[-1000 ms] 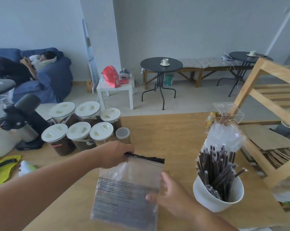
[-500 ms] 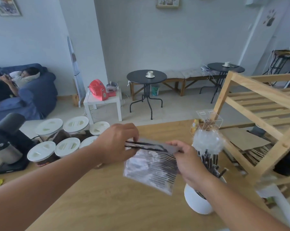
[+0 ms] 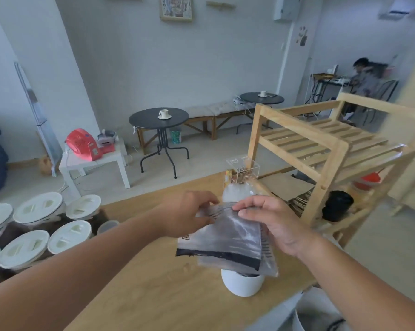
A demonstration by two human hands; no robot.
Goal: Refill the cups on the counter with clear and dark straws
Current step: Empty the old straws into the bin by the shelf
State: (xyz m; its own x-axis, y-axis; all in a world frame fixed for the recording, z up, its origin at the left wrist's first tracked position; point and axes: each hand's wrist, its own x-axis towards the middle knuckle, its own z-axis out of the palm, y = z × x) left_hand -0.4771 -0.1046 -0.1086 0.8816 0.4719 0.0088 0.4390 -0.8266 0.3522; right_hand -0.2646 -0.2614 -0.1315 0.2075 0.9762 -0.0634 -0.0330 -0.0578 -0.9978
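The straw bag (image 3: 228,240) is now hanging flipped, zip end down, over the white cup (image 3: 242,286) — left grip (image 3: 187,212) and right grip (image 3: 272,223) are pinching its upper edge.

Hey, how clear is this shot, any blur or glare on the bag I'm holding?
Head view: soft, even light; the bag of dark straws shows pale glare streaks; the left hand and right hand read fairly sharp; the seated person and the wooden shelf smear towards the right edge; wide-angle bending tilts the walls.
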